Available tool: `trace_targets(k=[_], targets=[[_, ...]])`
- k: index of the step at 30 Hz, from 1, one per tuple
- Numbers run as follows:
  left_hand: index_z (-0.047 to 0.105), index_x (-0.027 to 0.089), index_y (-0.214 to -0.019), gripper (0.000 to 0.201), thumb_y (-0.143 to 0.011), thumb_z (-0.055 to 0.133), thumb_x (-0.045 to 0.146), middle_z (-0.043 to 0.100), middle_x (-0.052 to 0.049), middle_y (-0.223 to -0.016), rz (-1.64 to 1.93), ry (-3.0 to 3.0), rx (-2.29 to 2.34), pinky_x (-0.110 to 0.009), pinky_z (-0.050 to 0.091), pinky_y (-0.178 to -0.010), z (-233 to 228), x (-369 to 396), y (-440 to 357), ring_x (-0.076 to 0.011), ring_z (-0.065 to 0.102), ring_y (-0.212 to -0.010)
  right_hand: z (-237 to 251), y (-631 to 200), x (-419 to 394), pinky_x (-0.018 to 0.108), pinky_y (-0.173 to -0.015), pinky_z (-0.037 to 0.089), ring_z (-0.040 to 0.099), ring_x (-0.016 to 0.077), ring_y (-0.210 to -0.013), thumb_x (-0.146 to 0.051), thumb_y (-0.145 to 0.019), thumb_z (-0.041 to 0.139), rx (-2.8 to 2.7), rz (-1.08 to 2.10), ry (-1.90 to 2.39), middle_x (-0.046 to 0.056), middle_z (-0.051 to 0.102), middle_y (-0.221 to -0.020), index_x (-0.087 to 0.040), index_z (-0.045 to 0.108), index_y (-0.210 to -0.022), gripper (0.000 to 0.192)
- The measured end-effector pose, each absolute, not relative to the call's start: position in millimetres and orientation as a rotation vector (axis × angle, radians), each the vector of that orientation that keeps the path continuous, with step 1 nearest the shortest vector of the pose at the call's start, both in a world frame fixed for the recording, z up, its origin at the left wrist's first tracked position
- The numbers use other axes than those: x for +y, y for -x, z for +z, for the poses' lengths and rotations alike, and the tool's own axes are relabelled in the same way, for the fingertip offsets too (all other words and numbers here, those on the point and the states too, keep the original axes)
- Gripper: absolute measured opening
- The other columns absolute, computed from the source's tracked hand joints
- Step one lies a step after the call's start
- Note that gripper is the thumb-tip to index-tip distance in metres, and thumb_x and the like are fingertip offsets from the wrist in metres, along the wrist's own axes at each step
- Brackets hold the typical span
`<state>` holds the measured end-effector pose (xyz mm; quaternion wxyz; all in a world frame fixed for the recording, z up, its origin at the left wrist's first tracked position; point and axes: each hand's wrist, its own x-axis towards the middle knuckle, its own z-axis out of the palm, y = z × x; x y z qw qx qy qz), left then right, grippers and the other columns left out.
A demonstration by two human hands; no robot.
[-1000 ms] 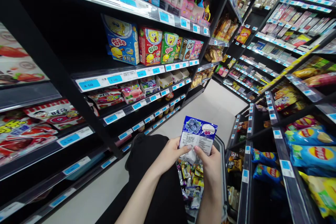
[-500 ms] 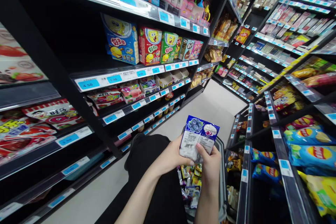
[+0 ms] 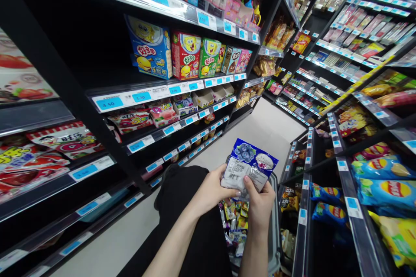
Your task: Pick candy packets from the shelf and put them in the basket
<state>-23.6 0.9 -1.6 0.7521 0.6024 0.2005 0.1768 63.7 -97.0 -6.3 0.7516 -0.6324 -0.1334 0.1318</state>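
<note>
Between my two hands I hold a blue and white snack packet (image 3: 246,155) with blueberries printed on its top and a white label with small print facing me. My left hand (image 3: 212,189) grips its left lower edge, thumb along the bottom. From the right, my right hand (image 3: 260,199) pinches it, with the thumb pressed on the label and the other fingers behind, mostly hidden. Directly below is a grey bin (image 3: 276,242) holding many small wrapped snacks (image 3: 236,236); my hands and forearms cover part of it.
On the left, shelves hold boxed biscuits (image 3: 186,56), bagged gummies (image 3: 65,143) and small cartons (image 3: 162,111). Chip bags (image 3: 386,190) fill the right shelves. A pale floor aisle (image 3: 263,125) runs between them toward stationery-like packs (image 3: 367,26). My dark-clothed leg (image 3: 195,225) is beside the bin.
The packet is tipped a little and its top has shifted up and right, showing more of its blue header. My hands keep their grip; the shelves look the same.
</note>
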Motion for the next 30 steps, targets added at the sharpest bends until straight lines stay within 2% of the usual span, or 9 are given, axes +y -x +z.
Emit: trace_targets(k=[4,10,15,18,20,22,25,27,30], targets=[[0.056,0.014,-0.109,0.051,-0.06,0.068,0.008,0.065,-0.003,-0.084,0.385,-1.325,0.443,-0.026,0.054,-0.046,-3.1,0.3,23.3,-0.0179,0.062,-0.066,-8.8,-67.9,-99.6,0.028,-0.064,0.052,0.066,0.0204,-0.07,-0.035,-0.062,0.082,-0.303,0.324,1.402,0.006,0.073,-0.077,-0.011,0.07,-0.083,0.034],[0.054,0.016,-0.112,0.056,-0.058,0.065,0.003,0.063,0.001,-0.081,0.383,-1.374,0.382,-0.022,0.05,-0.05,-4.6,1.8,25.7,-0.014,0.059,-0.063,-15.3,-71.9,-98.9,0.037,-0.071,0.055,0.069,0.0259,-0.077,-0.038,-0.066,0.079,-0.316,0.443,1.363,0.01,0.074,-0.089,-0.011,0.068,-0.093,0.04],[0.056,0.017,-0.108,0.057,-0.054,0.068,0.002,0.066,0.001,-0.082,0.354,-1.466,0.393,-0.021,0.049,-0.054,-1.5,-1.2,25.3,-0.0168,0.062,-0.069,-23.8,-75.6,-98.4,0.037,-0.068,0.055,0.069,0.0262,-0.074,-0.041,-0.066,0.078,-0.267,0.394,1.381,0.01,0.074,-0.086,-0.01,0.067,-0.092,0.042],[0.057,0.019,-0.108,0.054,-0.056,0.068,0.006,0.067,0.001,-0.076,0.345,-1.522,0.428,-0.023,0.05,-0.059,-3.1,-5.6,22.0,-0.0177,0.065,-0.068,-36.6,-92.2,-105.4,0.037,-0.072,0.055,0.069,0.0256,-0.08,-0.046,-0.066,0.076,-0.217,0.344,1.415,0.01,0.073,-0.091,-0.01,0.065,-0.094,0.046],[0.053,0.02,-0.117,0.059,-0.061,0.066,0.008,0.069,0.001,-0.073,0.304,-1.505,0.444,-0.026,0.052,-0.062,-6.1,-7.3,19.8,-0.0184,0.067,-0.068,-52.2,-112.4,-116.1,0.036,-0.076,0.055,0.068,0.0234,-0.087,-0.047,-0.071,0.07,-0.161,0.304,1.475,0.009,0.072,-0.1,-0.012,0.063,-0.101,0.046],[0.054,0.02,-0.119,0.057,-0.064,0.063,0.01,0.071,-0.001,-0.076,0.267,-1.509,0.459,-0.027,0.053,-0.065,-9.4,-7.0,18.8,-0.0188,0.068,-0.071,-74.8,-136.1,-132.1,0.035,-0.079,0.053,0.066,0.0197,-0.091,-0.042,-0.081,0.063,-0.092,0.275,1.58,0.007,0.07,-0.105,-0.014,0.059,-0.107,0.038],[0.06,0.019,-0.113,0.042,-0.071,0.059,0.016,0.072,-0.004,-0.08,0.269,-1.594,0.486,-0.027,0.052,-0.064,-12.1,-3.9,19.8,-0.0184,0.067,-0.071,-119.6,-164.7,-161.8,0.036,-0.078,0.053,0.066,0.0172,-0.083,-0.032,-0.086,0.063,-0.023,0.328,1.808,0.004,0.069,-0.093,-0.013,0.063,-0.092,0.02],[0.061,0.019,-0.114,0.039,-0.075,0.057,0.02,0.072,-0.004,-0.081,0.268,-1.66,0.493,-0.028,0.051,-0.064,-11.9,-1.9,21.3,-0.0183,0.067,-0.07,-153.5,-171.4,-180.9,0.035,-0.075,0.052,0.065,0.0165,-0.077,-0.033,-0.087,0.063,-0.019,0.413,1.959,0.001,0.068,-0.083,-0.013,0.063,-0.082,0.021],[0.062,0.019,-0.115,0.038,-0.078,0.057,0.024,0.073,-0.005,-0.085,0.259,-1.746,0.492,-0.028,0.05,-0.067,-9.7,-1.0,23.0,-0.0188,0.067,-0.073,-201.7,-162.5,-204.2,0.032,-0.069,0.053,0.063,0.0143,-0.071,-0.032,-0.088,0.062,-0.031,0.553,2.134,0.0,0.065,-0.078,-0.013,0.062,-0.079,0.021]])
